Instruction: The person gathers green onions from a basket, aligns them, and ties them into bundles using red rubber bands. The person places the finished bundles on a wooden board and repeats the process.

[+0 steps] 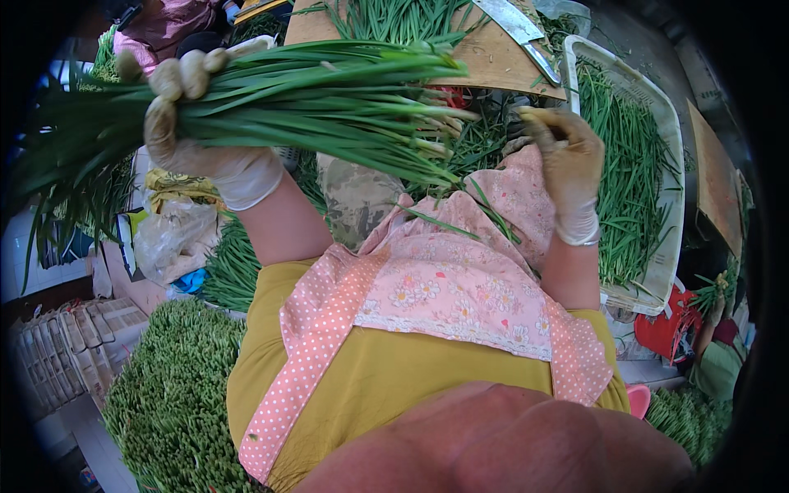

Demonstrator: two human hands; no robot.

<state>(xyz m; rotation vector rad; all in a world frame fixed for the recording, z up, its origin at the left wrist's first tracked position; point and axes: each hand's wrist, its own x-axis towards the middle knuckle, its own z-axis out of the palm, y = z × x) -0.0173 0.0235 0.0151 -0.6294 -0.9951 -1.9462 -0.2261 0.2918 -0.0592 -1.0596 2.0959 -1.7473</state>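
Observation:
My left hand [179, 117], in a soiled white glove, grips a thick bunch of garlic chives [320, 98] around its leafy part. The pale root ends point right, and the long leaf tips hang off to the left, blurred. Just past the root ends is my right hand [564, 145], also gloved, its fingers bent and their tips close together. Whether anything is pinched there cannot be made out. A few loose leaves [441, 222] lie on the pink floral apron [456, 283] over my lap.
A wooden board [487, 68] ahead holds more chives [400, 21] and a cleaver [518, 31]. At right stands a white plastic crate [672, 185] of leaves. Bundled green stalks [179, 394] fill the lower left. Other people sit at upper left [166, 34] and far right [718, 363].

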